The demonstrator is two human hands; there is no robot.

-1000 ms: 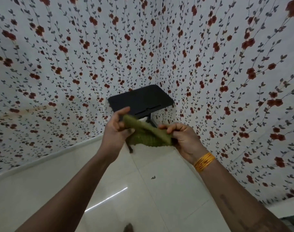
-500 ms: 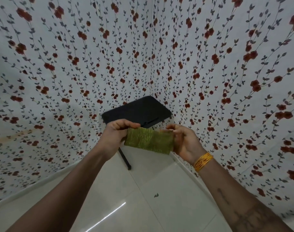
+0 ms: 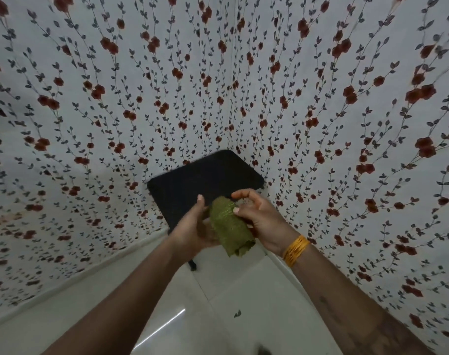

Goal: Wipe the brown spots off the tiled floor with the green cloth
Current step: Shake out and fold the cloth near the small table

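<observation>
Head view: both hands are meeting in front of the body, above the floor. Left hand (image 3: 194,230) is cupping the green cloth (image 3: 230,228) from its left side and underneath, thumb pointing up along the cloth's far left edge. Right hand (image 3: 262,219) is gripping the same cloth from the right, thumb pressing on its top face near the far end, fingers (image 3: 244,194) curling over the far edge. Cloth is lying folded or rolled into a thick band, running from between the two hands toward the near side, its near end hanging free and slightly crumpled. It is being held in the air, not touching the floor. Yellow bangles (image 3: 295,249) are sitting on the right wrist.

Just beyond the hands, a small black table (image 3: 205,178) is standing in the corner of the room; one dark leg (image 3: 192,265) is showing below the left wrist. Tiled floor (image 3: 256,290) is lying pale and glossy beneath the forearms, with a bright streak of reflected light. One small dark spot (image 3: 237,314) is sitting on the tile between the forearms; a second dark mark (image 3: 263,351) is showing at the near edge, blurred. Floral wallpaper (image 3: 90,111) is covering both walls meeting at the corner.
</observation>
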